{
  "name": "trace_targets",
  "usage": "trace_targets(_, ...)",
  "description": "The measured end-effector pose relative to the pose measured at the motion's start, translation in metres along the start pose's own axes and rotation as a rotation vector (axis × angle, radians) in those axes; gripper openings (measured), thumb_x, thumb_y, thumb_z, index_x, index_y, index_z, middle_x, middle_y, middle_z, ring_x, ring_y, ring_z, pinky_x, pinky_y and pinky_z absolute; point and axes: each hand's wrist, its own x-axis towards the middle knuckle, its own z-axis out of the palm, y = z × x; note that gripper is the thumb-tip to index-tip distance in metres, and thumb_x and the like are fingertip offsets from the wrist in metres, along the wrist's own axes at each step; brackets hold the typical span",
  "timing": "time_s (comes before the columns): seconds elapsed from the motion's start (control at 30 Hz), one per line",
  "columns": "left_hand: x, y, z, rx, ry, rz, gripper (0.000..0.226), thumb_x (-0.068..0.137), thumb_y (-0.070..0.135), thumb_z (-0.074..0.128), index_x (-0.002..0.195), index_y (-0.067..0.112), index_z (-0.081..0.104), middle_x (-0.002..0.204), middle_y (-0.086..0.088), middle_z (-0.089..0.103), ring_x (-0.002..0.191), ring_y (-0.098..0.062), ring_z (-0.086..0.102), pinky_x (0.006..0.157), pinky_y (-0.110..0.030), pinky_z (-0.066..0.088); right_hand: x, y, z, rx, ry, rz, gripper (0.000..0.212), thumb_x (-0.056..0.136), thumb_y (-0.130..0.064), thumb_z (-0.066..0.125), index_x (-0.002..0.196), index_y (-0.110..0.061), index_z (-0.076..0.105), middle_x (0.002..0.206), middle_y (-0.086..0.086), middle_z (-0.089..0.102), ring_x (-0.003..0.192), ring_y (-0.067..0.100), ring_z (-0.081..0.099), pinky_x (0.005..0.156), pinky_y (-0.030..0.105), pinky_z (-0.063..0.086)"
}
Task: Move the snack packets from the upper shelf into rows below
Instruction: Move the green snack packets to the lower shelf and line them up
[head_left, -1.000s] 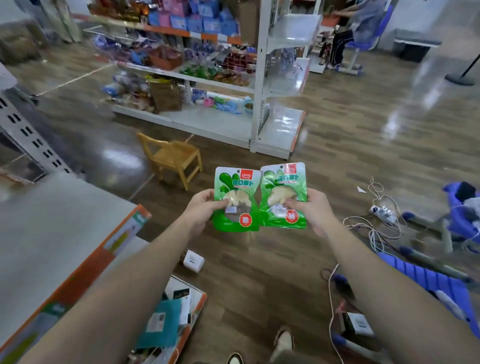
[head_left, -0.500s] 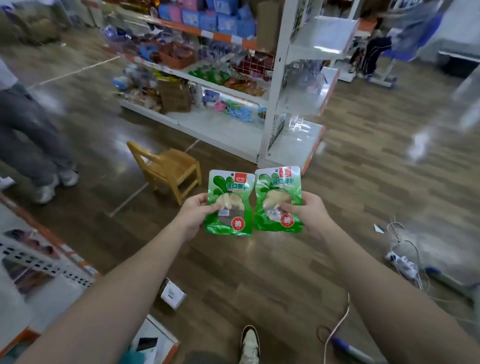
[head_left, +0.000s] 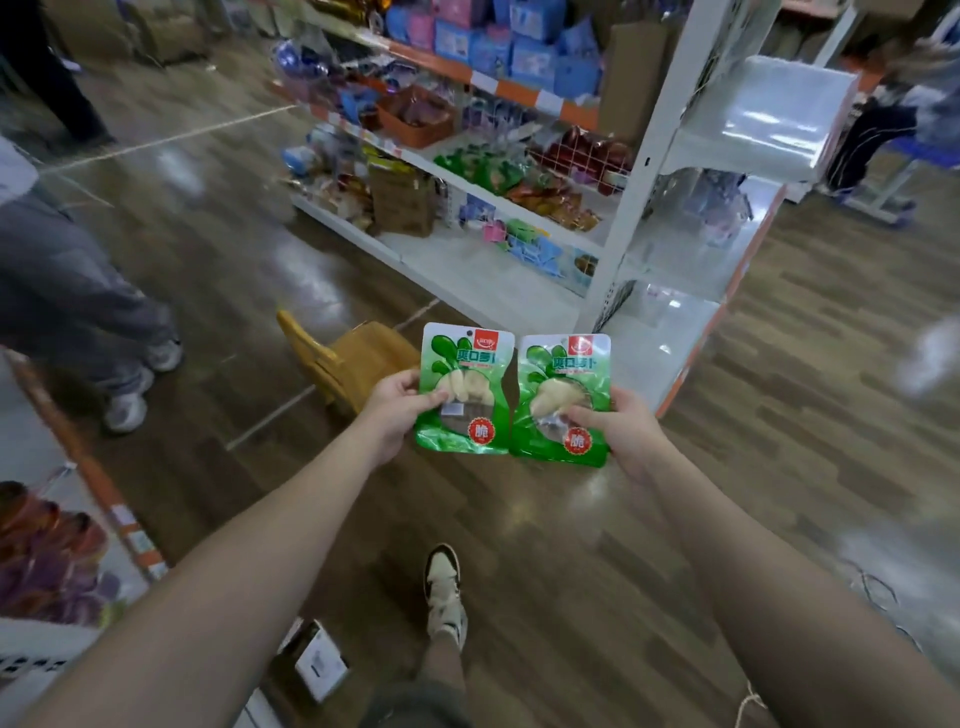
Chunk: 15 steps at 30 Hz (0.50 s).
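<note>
Hands: left hand (head_left: 397, 402) pinches the left green packet (head_left: 464, 389) at its left edge, thumb on the front face; right hand (head_left: 618, 423) pinches the right green packet (head_left: 563, 400) at its right edge, thumb likewise on the front.
Packets: both are upright, fronts toward the camera, side by side with inner edges almost touching, held at arm's length above the wooden floor (head_left: 545, 545), short of the white shelving unit (head_left: 631, 197).
Landmark: the shelving unit stands ahead of the packets, beyond the hands; its middle tier carries a pile of green bags (head_left: 483, 169), its bottom tier (head_left: 467, 260) is largely bare white.
Nearby: a small wooden chair (head_left: 348, 356) sits on the floor between the hands and the unit's near corner, just left of the left packet; the person's shoe (head_left: 444, 587) is below the packets, on the side away from the unit; another person's legs (head_left: 78, 306) stand well to the left of the unit.
Stage, as judged: carrying, with both packets not yet shelved.
Risk, grip: each packet hangs from a thin edge pinch on glossy film, so a jolt could let one slide out and drop to the floor.
Risk, path: the chair lies close to the line toward the unit; a foot could catch it.
Risk, placement: two floppy packets set down at once may topple or overlap instead of forming a row.
</note>
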Motion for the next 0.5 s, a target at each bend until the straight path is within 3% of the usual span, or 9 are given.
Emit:
trace_targets(0.13,0.076,0.028,-0.008,-0.010,0.033,-0.026,0.030,0.084,0.004,0.075,0.112,0.009,0.065,0.108,-0.009,0.074,0.098,-0.024,0.072,0.086,-0.042,0.059,0.085,-0.029,0.014,-0.011,-0.021,0.032,0.030,0.079,-0.010,0.078,0.106,-0.020,0.067,0.099,0.002,0.076,0.090,0.021,0.074,0.084,0.043,0.059)
trace_targets(0.3,0.174,0.076,-0.017,-0.010,0.037,-0.081,0.034,0.083,0.005,0.076,0.115,0.008,0.066,0.108,-0.010,0.075,0.099,-0.025,0.073,0.090,-0.048,0.058,0.185,-0.070,0.032,0.009,-0.043,0.067,0.033,0.080,-0.011,0.078,0.111,-0.015,0.066,0.101,0.006,0.076,0.091,0.025,0.075,0.087,0.050,0.059)
trace_targets(0.5,0.267,0.132,-0.017,0.041,0.061,-0.058,0.018,0.085,0.006,0.074,0.098,0.015,0.067,0.104,-0.007,0.075,0.095,-0.022,0.072,0.084,-0.040,0.059,0.286,-0.113,0.041,-0.034,-0.053,0.052,0.041,0.079,-0.014,0.081,0.117,-0.013,0.066,0.101,0.008,0.076,0.089,0.026,0.075,0.084,0.049,0.060)
